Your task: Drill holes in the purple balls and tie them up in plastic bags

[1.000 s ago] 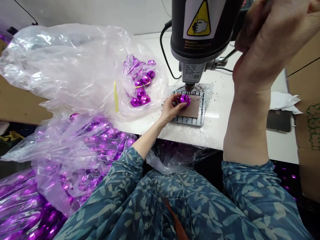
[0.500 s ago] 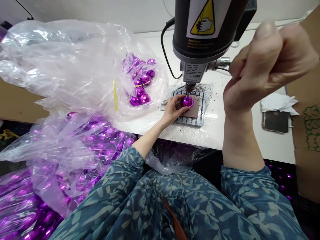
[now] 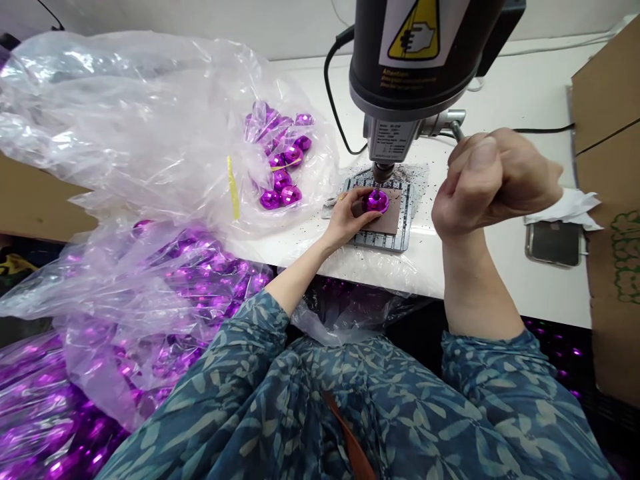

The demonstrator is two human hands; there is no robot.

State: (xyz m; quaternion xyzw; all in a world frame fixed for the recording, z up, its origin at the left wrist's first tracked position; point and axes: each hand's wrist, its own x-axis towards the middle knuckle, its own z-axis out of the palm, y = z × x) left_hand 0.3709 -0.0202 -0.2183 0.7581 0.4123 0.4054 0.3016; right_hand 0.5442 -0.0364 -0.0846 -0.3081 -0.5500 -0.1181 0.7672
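My left hand point(image 3: 350, 219) pinches a shiny purple faceted ball point(image 3: 376, 201) between thumb and fingers. The ball rests on a brown board point(image 3: 387, 224), which lies on the slotted metal base point(image 3: 404, 233) of a drill press point(image 3: 413, 73). Directly over the ball is the drill chuck point(image 3: 383, 173), its bit reaching down to the ball's top; I cannot tell how deep it goes. My right hand point(image 3: 493, 180) is closed round the drill press lever point(image 3: 456, 130), most of which its fingers hide.
Clear plastic bags point(image 3: 165, 133) cover the table's left side, with several purple balls point(image 3: 281, 179) inside. More bagged purple balls point(image 3: 200, 273) lie at the lower left. On the right are a phone point(image 3: 554, 243), white tissue point(image 3: 570, 205) and a cardboard box point(image 3: 613, 200). Dark shavings surround the base.
My right hand has come down and slightly left with the lever. My left hand and the ball stay in place under the drill; the view has shifted a little.
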